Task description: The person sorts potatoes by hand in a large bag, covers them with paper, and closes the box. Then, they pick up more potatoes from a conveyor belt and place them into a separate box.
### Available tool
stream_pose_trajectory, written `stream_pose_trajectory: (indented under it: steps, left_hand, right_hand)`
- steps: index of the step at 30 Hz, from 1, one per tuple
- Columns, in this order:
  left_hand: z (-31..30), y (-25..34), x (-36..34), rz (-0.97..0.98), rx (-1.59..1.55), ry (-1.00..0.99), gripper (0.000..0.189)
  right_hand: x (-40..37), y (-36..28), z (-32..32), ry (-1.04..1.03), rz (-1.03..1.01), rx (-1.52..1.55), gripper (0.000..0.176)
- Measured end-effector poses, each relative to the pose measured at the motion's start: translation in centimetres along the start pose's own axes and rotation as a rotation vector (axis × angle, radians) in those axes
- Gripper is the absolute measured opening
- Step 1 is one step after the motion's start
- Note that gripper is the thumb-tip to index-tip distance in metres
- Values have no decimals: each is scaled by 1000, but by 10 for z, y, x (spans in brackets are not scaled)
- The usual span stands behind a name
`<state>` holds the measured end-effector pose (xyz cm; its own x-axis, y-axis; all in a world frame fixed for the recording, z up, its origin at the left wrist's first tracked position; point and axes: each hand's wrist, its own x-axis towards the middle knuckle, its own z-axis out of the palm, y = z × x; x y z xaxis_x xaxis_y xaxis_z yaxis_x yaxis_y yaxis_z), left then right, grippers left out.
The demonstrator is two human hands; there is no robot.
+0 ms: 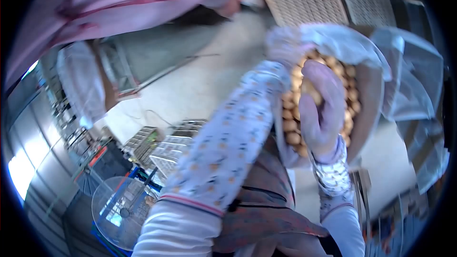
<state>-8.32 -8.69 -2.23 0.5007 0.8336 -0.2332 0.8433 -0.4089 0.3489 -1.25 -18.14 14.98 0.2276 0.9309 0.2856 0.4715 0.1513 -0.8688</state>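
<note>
A box (369,109) with a pale plastic liner (340,38) folded over its far edge is full of small, round, light-brown things (293,138), their kind too blurred to tell. Above them is my right hand (328,100) in a pale glove, its thumb and fingers curved around one larger-looking light-brown piece (310,93). My left hand (284,45), also gloved, is at the far left corner of the box against the liner. Motion smears its fingers, so its grip does not show. Patterned sleeve covers reach up both forearms.
Another person in a pink garment (128,0) stands at the upper left. Woven-looking trays (304,0) lie beyond the box, and clear plastic (409,76) hangs at its right. Stacked crates (173,150) and a round fan (124,212) are at the lower left.
</note>
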Motion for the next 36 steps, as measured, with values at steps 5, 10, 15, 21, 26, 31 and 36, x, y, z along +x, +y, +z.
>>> stream_pose_trajectory:
  steps: [5,10,15,21,26,31,36]
  left_hand:
    - [-52,10,-3,-136,-37,-91,62]
    - [-14,7,-8,-16,-84,31,60]
    - [19,-25,-4,20,-124,206,55]
    - [1,1,-3,53,-213,212,52]
    - [2,-3,-4,52,-206,140,48]
    - [2,-4,-5,51,-248,154,48]
    - [-2,-5,-6,66,-285,158,44]
  right_hand:
    - [60,-123,81,-220,-401,657,42]
    - [68,-128,136,-429,-507,374,41]
    - [27,-17,76,-276,-64,17,40]
    - [-73,158,-22,-83,315,-561,33]
    - [-51,267,-2,-420,702,-836,50]
    - [-81,204,33,-245,386,-1017,64]
    - [-99,159,16,-313,327,-937,55]
